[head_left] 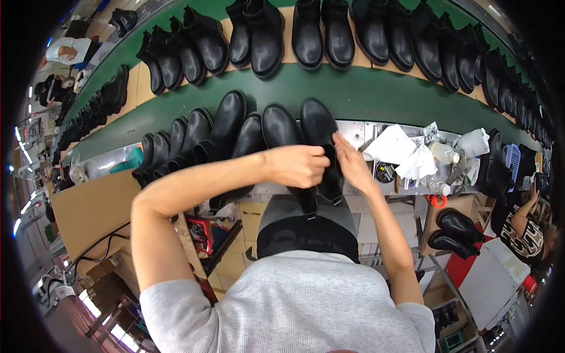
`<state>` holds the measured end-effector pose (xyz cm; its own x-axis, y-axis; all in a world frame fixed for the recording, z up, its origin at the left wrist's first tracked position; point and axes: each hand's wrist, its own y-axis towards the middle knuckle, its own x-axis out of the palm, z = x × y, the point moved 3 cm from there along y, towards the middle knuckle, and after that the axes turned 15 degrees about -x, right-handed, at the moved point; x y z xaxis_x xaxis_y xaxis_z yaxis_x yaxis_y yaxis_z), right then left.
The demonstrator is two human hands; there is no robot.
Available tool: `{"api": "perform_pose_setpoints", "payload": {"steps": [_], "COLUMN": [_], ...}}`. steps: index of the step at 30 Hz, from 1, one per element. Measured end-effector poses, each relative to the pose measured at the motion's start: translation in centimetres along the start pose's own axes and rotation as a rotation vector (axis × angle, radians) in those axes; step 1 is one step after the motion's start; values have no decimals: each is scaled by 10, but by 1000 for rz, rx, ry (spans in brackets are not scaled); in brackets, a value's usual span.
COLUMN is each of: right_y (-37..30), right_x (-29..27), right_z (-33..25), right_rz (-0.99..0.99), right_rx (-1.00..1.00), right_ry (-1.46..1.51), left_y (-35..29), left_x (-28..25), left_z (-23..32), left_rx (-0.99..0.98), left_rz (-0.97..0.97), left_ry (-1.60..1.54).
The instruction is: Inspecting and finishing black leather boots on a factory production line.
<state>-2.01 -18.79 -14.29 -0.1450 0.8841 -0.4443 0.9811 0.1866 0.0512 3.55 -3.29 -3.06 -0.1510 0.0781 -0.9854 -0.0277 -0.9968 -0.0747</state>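
A black ankle boot lies at the work edge in front of me, toe pointing away and shaft toward my body. My left hand is closed over its shaft area, knuckles up; whatever its fingers pinch is hidden beneath them. Along the boot's right side rests my right hand, its fingers stretched out flat and together. Directly left of this boot lies a second black boot, partly covered by my left hand. Further left, more black boots stand in a row behind my left forearm.
A green belt runs across, with black boots lined up on tan boards beyond. To the right lie white papers, clear bottles and orange-handled scissors. A cardboard sheet stands at left. Another person sits far right.
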Motion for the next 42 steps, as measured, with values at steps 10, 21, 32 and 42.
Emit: {"api": "perform_pose_setpoints", "payload": {"steps": [10, 21, 32, 42], "right_y": [-13, -33, -9, -17], "right_x": [32, 28, -36, -35], "right_z": [26, 34, -54, -72], "right_rz": [72, 106, 220, 262], "right_rx": [381, 648, 278, -70], "right_ry": [290, 1343, 805, 330], "left_y": [-79, -87, -56, -40], "left_x": [142, 45, 111, 126], "left_z": [66, 30, 33, 37], "left_rx": [-1906, -1147, -805, -697], "left_rz": [686, 502, 527, 671], "left_ry": [-2220, -2090, -3009, -2834]}}
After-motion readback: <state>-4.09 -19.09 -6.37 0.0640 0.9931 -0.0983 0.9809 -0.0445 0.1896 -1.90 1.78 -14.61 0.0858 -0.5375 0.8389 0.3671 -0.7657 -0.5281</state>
